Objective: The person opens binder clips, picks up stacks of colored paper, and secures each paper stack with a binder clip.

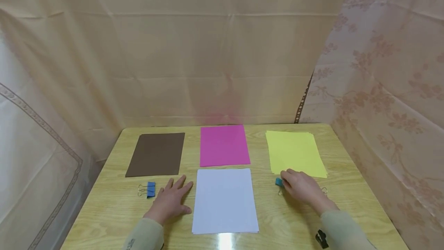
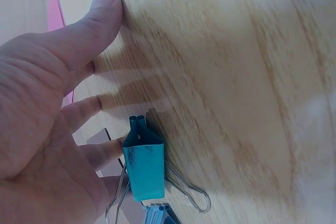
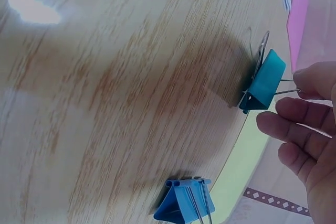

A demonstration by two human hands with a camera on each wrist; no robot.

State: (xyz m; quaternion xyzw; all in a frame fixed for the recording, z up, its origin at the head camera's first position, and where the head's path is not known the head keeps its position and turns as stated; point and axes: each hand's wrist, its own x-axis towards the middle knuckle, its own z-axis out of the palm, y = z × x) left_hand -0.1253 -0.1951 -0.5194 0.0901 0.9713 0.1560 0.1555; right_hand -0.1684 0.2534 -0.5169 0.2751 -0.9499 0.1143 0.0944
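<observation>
My right hand (image 1: 305,188) pinches a wire handle of a teal binder clip (image 3: 266,80) between thumb and forefinger, just in front of the yellow paper stack (image 1: 295,153). A blue binder clip (image 3: 184,203) sits close by; the head view shows only its wire beside the hand. My left hand (image 1: 170,200) spreads its fingers at the tabletop, left of the white paper stack (image 1: 225,200), holding nothing. Near its fingers in the left wrist view stands another teal binder clip (image 2: 146,169), with a blue clip (image 2: 160,214) partly hidden behind it.
Dark brown sheets (image 1: 156,154) lie at the back left and magenta sheets (image 1: 224,146) at the back middle of the wooden table (image 1: 100,211). Cloth curtains (image 1: 222,49) enclose the back and sides. A small black object (image 1: 322,238) is by the right sleeve.
</observation>
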